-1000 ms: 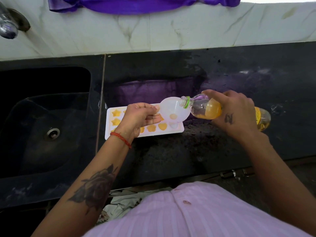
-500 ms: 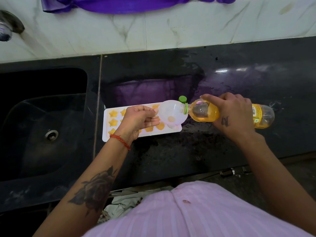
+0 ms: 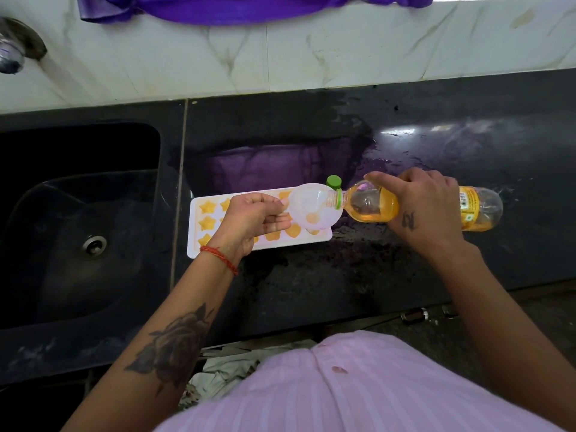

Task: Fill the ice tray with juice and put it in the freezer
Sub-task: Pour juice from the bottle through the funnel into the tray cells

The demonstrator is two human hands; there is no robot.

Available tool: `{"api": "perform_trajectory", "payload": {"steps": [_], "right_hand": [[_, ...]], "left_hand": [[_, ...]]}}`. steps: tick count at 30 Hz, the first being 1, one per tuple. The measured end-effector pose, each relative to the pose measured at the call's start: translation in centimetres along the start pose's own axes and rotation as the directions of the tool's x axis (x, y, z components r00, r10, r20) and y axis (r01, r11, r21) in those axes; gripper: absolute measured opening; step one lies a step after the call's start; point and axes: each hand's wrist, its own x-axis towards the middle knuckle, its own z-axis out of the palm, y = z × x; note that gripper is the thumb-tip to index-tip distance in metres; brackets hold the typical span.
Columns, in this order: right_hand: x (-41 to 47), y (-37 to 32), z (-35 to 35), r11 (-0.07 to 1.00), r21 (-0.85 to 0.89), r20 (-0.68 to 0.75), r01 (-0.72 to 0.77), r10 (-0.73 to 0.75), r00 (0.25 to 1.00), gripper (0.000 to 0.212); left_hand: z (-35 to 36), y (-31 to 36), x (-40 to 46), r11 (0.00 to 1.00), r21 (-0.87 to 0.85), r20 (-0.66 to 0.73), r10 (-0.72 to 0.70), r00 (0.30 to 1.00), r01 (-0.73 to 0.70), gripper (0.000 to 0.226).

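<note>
Filling step in hand, near its end by the look of it: most star and heart pockets of the ice tray (image 3: pixel 194 227) already orange, one or two at the bottle end apparently paler, though hard to tell through the funnel. Tray flat on the black counter (image 3: pixel 311 291), just right of the sink (image 3: pixel 78 213), with a green cap (image 3: pixel 333 181) on the counter beside the tray's far corner.

Left hand (image 3: pixel 252 221) over the middle of the tray, fingers curled, pinching the rim of a clear funnel (image 3: pixel 313 210) above the tray's bottle end. Right hand (image 3: pixel 424 207) wrapped round the juice bottle (image 3: pixel 374 205), bottle lying nearly level, mouth inside the funnel, juice pooled at the neck.

Next, probably: a slow tilt for the last pockets, then bottle upright and down beside the tray. After that, a level two-handed carry to the freezer, not in view. Risk of overflow onto the counter with a hasty pour.
</note>
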Motion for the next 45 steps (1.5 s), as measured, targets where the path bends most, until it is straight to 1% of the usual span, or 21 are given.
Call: {"api": "perform_trajectory", "payload": {"steps": [9, 18, 24, 27, 29, 31, 36, 41, 43, 45], "right_hand": [[0.1, 0.0, 0.1, 1.000, 0.008, -0.013, 0.002, -0.002, 1.000, 0.061], [0.2, 0.1, 0.1, 1.000, 0.016, 0.016, -0.003, 0.003, 1.000, 0.065], [0.3, 0.0, -0.1, 0.992, 0.123, 0.036, -0.021, 0.017, 0.999, 0.063], [0.9, -0.1, -0.5, 0.978, 0.204, 0.069, -0.045, 0.032, 0.997, 0.072], [1.4, -0.2, -0.8, 0.946, 0.314, 0.106, -0.075, 0.044, 0.993, 0.083], [2.1, 0.0, -1.2, 0.894, 0.437, 0.106, -0.097, 0.056, 0.993, 0.089], [5.1, 0.3, -1.9, 0.695, 0.715, 0.059, -0.079, 0.052, 0.997, 0.087], [9.5, -0.6, -2.5, 0.500, 0.865, 0.038, -0.045, 0.025, 0.999, 0.083], [11.2, -1.4, -2.3, 0.456, 0.890, 0.017, -0.020, 0.011, 1.000, 0.080], [12.6, -2.5, -1.8, 0.436, 0.900, -0.020, 0.015, 0.007, 1.000, 0.080]], "left_hand": [[0.0, 0.1, 0.1, 1.000, 0.009, 0.002, -0.010, 1.000, 0.010, 0.007], [0.0, 0.3, 0.1, 1.000, 0.006, -0.006, -0.012, 1.000, 0.012, 0.006], [-0.2, 0.5, 0.2, 1.000, 0.009, 0.000, -0.003, 1.000, 0.003, 0.006], [-0.3, 0.7, 0.2, 1.000, 0.008, 0.002, 0.012, 1.000, -0.012, 0.006], [-0.3, 0.9, 0.3, 1.000, -0.004, 0.004, 0.027, 1.000, -0.027, 0.007], [-0.4, 1.2, 0.3, 0.999, -0.022, 0.004, 0.042, 0.999, -0.042, 0.009], [-0.8, 2.4, 0.6, 0.994, -0.056, -0.041, 0.086, 0.995, -0.088, 0.007], [-1.1, 3.5, 1.2, 0.988, -0.078, -0.160, 0.122, 0.979, -0.136, 0.004], [-1.4, 3.8, 1.5, 0.986, -0.061, -0.216, 0.138, 0.967, -0.155, 0.002], [-1.8, 4.1, 1.9, 0.982, -0.046, -0.272, 0.165, 0.948, -0.184, 0.003]]}}
